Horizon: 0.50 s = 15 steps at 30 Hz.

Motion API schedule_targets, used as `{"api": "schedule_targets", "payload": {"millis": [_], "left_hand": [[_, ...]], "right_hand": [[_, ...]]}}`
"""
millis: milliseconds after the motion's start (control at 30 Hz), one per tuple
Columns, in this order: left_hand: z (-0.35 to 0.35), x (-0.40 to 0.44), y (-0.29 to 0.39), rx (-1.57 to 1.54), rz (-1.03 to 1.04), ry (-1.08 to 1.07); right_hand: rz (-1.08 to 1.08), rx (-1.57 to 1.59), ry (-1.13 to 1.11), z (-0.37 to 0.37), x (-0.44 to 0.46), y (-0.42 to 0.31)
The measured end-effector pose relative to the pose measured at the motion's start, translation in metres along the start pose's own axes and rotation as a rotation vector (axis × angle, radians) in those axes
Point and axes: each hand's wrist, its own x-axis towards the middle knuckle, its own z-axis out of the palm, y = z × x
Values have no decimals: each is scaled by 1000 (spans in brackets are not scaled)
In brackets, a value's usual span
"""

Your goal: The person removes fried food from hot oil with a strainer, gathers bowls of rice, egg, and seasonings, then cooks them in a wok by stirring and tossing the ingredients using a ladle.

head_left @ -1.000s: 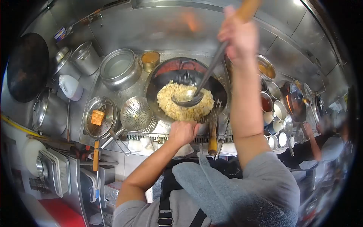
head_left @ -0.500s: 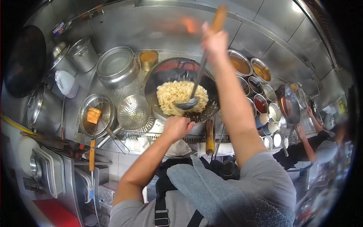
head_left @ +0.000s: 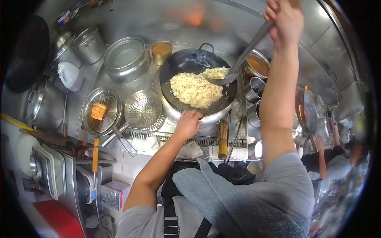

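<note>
A dark wok sits on the stove in front of me, with fried rice heaped across its middle. My left hand is closed on the wok's near edge; what exactly lies under the fingers is hidden. High on the right, my right hand grips the handle of a long metal ladle. The ladle's bowl is over the wok's right side and carries a scoop of rice. A loop handle stands up from the wok's far rim.
Left of the wok are a perforated skimmer, a wire strainer with a golden fried piece, and a large pot. A bamboo brush lies nearby. Sauce containers line the right. Another person works farther right.
My right hand and the ladle have moved up and right, and the ladle bowl now holds rice. The wok has tilted or shifted slightly, showing its far handle; my left hand stays on its edge.
</note>
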Motion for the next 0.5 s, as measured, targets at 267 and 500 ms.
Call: {"api": "schedule_targets", "payload": {"millis": [267,500], "left_hand": [[-162,-134,2,177,-531,402],[-225,-277,-75,494,-825,499]], "right_hand": [[343,-201,117,29,-89,185],[121,83,102,30,-99,102]]}}
